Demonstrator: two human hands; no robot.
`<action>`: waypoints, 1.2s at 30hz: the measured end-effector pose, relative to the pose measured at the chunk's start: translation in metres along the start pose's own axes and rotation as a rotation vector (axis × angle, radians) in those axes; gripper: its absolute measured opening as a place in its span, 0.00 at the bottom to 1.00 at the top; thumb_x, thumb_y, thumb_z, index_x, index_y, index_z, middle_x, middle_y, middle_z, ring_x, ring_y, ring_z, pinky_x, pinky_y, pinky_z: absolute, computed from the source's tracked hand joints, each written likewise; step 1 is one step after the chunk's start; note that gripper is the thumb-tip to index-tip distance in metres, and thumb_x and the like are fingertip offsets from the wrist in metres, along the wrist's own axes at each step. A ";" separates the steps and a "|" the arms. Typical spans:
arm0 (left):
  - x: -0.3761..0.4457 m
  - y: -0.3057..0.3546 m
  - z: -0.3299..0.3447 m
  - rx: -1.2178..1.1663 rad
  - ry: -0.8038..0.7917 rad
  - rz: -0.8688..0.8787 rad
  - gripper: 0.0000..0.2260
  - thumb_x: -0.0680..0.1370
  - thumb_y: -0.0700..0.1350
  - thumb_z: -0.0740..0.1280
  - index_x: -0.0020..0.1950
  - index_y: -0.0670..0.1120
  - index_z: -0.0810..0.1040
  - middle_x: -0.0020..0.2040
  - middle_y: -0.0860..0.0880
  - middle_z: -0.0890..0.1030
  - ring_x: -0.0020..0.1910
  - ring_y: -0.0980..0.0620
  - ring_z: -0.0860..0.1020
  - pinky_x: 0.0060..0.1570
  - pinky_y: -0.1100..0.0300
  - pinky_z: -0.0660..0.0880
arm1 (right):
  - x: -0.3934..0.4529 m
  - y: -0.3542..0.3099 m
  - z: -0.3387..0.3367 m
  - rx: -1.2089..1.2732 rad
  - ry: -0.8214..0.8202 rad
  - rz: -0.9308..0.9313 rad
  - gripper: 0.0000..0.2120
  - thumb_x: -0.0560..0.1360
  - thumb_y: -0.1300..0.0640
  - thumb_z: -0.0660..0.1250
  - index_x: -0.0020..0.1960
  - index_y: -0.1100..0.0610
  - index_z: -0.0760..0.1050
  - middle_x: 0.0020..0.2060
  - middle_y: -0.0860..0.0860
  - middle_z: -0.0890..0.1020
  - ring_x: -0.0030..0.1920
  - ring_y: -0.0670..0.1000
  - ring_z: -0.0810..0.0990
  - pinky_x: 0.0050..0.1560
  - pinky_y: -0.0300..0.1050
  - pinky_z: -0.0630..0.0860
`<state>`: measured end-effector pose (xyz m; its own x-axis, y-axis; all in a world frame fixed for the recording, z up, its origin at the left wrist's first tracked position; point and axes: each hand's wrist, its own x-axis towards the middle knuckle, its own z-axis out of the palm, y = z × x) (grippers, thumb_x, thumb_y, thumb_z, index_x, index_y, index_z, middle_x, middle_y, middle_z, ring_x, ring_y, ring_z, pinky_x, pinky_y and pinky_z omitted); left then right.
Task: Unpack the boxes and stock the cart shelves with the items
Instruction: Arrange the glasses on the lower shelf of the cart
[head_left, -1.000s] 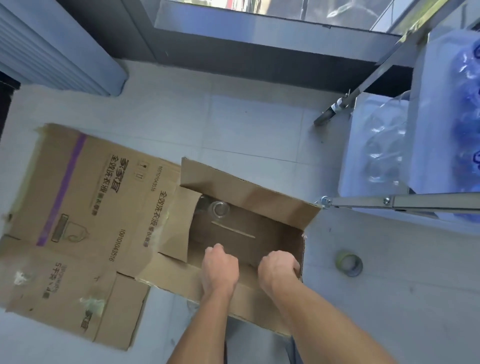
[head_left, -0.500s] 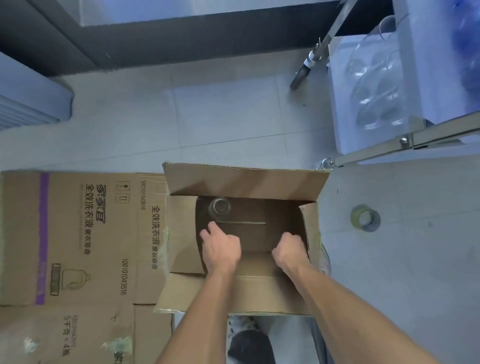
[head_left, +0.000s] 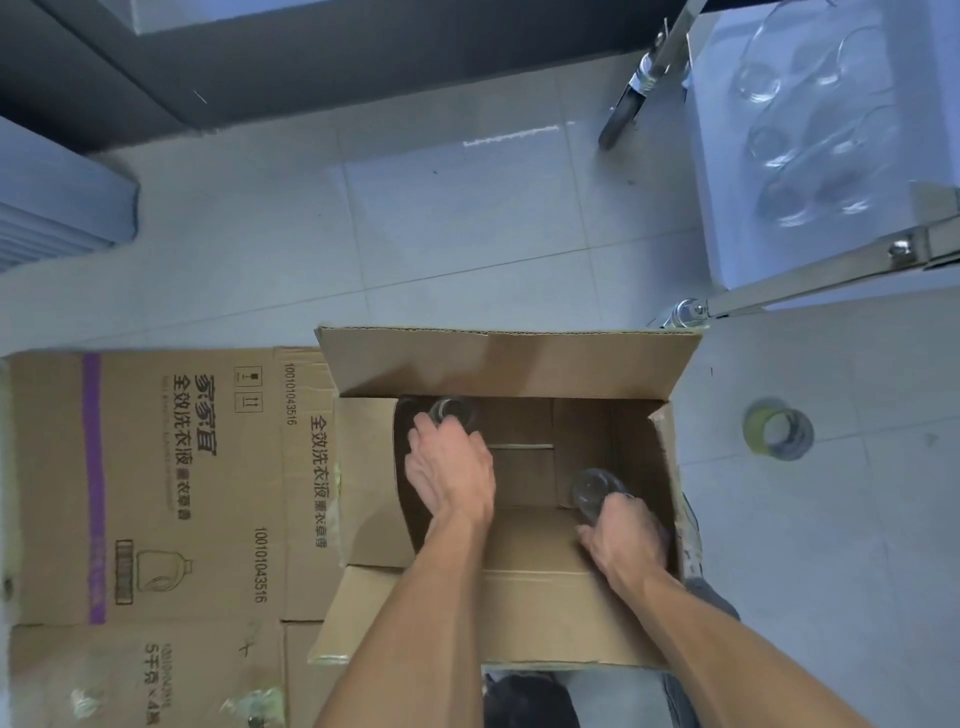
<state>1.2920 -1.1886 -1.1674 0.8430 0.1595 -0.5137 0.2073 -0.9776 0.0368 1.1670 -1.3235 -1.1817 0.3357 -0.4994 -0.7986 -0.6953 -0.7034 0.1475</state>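
Left hand, inside the open cardboard box, fingers extended toward a clear glass jar standing in the far-left corner; fingertips touch or nearly touch the jar, and whether they grip it cannot be told. Right hand, at the near-right corner of the same box, fingers curled around a second clear glass jar, whose mouth tilts toward the box's middle. The box stands on a tiled floor with all four flaps folded outward. A flattened carton printed with dark characters and a purple stripe lies just beside it on the left. A roll of tape lies on the floor to the right. The cart, upper right, has a metal frame and a white shelf bearing several clear glass jars.
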 end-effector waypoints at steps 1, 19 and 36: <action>0.005 0.001 0.003 0.006 -0.007 0.006 0.12 0.79 0.49 0.67 0.57 0.43 0.81 0.56 0.44 0.76 0.56 0.46 0.76 0.52 0.52 0.73 | 0.001 -0.001 0.003 -0.031 0.009 -0.002 0.14 0.74 0.47 0.71 0.53 0.55 0.82 0.47 0.52 0.85 0.47 0.52 0.84 0.39 0.38 0.69; 0.017 0.005 0.035 0.131 -0.104 0.091 0.10 0.79 0.45 0.66 0.56 0.42 0.81 0.55 0.42 0.79 0.57 0.43 0.78 0.51 0.53 0.75 | 0.030 -0.015 -0.008 -0.080 0.154 -0.219 0.11 0.79 0.59 0.63 0.58 0.53 0.81 0.49 0.51 0.83 0.52 0.50 0.80 0.47 0.41 0.72; 0.018 0.000 0.041 0.405 -0.048 0.247 0.13 0.76 0.45 0.68 0.60 0.50 0.79 0.58 0.50 0.80 0.61 0.48 0.73 0.59 0.51 0.65 | 0.032 -0.025 -0.056 -0.040 0.335 -0.539 0.15 0.77 0.56 0.60 0.62 0.52 0.75 0.57 0.50 0.77 0.58 0.52 0.71 0.58 0.46 0.69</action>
<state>1.2864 -1.1911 -1.2117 0.8167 -0.0817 -0.5712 -0.2148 -0.9618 -0.1695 1.2304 -1.3505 -1.1783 0.8171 -0.1961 -0.5421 -0.3509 -0.9153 -0.1978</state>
